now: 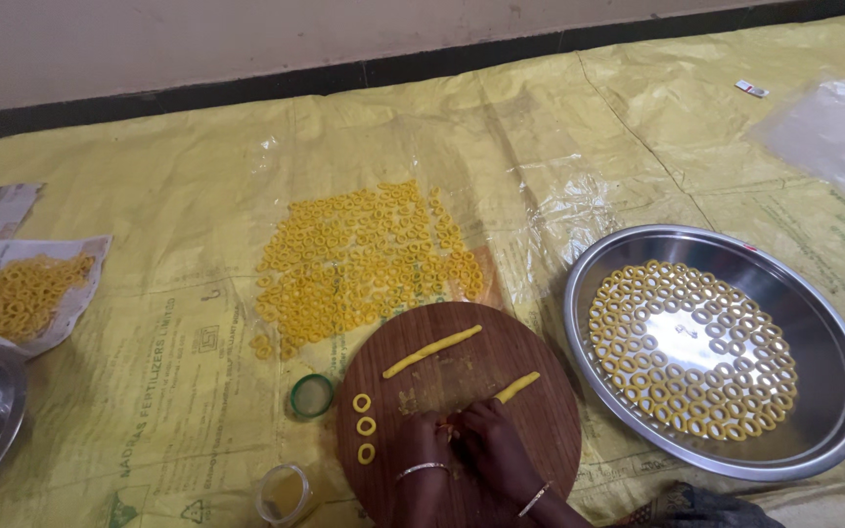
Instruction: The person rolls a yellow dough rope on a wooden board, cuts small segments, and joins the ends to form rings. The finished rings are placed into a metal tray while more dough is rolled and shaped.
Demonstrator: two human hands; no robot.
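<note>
Both hands are seen low in the view over a round wooden board (462,372) that lies on a yellow plastic sheet (198,196). The left hand (425,445) and the right hand (491,440) are brought together at their fingertips, which are pinched on a small piece of yellow dough; the piece itself is too small to be made out clearly. A bangle is worn on each wrist. Just beyond the right hand, a short dough roll (517,387) is laid on the board, and a longer dough roll (432,351) is laid further up, apart from it. Three finished dough rings (365,426) are set in a column near the board's left edge, just beside the left hand. A green-rimmed lid (312,395) and a small clear jar (284,493) are placed on the sheet left of the board. A large spread of rings (364,259) is laid out on the sheet beyond the board, and a steel tray (833,391) at the right is filled with more rings.
</note>
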